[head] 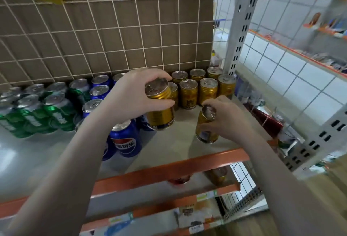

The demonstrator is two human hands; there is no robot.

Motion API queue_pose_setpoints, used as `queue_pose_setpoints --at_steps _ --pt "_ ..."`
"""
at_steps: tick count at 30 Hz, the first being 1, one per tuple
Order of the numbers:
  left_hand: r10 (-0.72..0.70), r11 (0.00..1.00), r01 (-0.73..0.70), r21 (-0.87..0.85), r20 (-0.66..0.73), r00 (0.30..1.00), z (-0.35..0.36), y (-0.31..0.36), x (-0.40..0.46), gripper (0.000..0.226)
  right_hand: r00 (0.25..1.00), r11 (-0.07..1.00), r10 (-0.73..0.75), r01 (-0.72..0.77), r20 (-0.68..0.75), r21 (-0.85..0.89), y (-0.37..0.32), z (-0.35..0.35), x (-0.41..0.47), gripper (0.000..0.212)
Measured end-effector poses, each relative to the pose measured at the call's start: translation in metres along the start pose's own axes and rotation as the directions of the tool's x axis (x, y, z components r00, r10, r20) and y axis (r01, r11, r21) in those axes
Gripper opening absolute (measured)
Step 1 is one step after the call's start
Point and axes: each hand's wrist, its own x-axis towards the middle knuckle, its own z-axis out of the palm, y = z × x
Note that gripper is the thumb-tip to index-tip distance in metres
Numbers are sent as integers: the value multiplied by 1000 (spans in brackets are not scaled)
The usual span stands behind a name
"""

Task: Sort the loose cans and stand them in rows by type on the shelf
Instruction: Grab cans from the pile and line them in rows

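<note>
My left hand [135, 93] grips a gold can [160, 111] round its top, holding it above the shelf [180, 141]. My right hand [228, 117] holds a second gold can [205, 130] by its upper part, low over the shelf's front right. Behind them several gold cans [207, 90] stand in rows at the back right. Blue Pepsi cans [124, 138] stand in the middle, partly hidden by my left arm. Green cans [56, 111] stand at the left.
A wire grid with brown cardboard [112, 29] backs the shelf. An orange rail [169, 170] edges the front. A grey upright post [242, 23] and wire side panel close the right side. Lower shelves hold more goods, including a gold can [218, 175].
</note>
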Motion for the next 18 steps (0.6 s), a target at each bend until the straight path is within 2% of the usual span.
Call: queue_pose_setpoints --at_steps 4,9,14,18 --pt "-8 999 8 41 -3 1000 -4 -8 8 50 988 994 -103 106 114 -23 3 2 24 69" --pt "-12 997 12 71 3 1000 -14 -20 15 49 937 960 -258 276 234 -46 -4 0 58 70" --pt "-22 996 22 90 -3 1000 -21 -38 20 50 899 946 -295 323 325 -36 -15 4 80 70" --pt "-36 997 35 70 1 999 -24 -47 23 49 830 933 -268 349 490 -81 -21 -9 89 70"
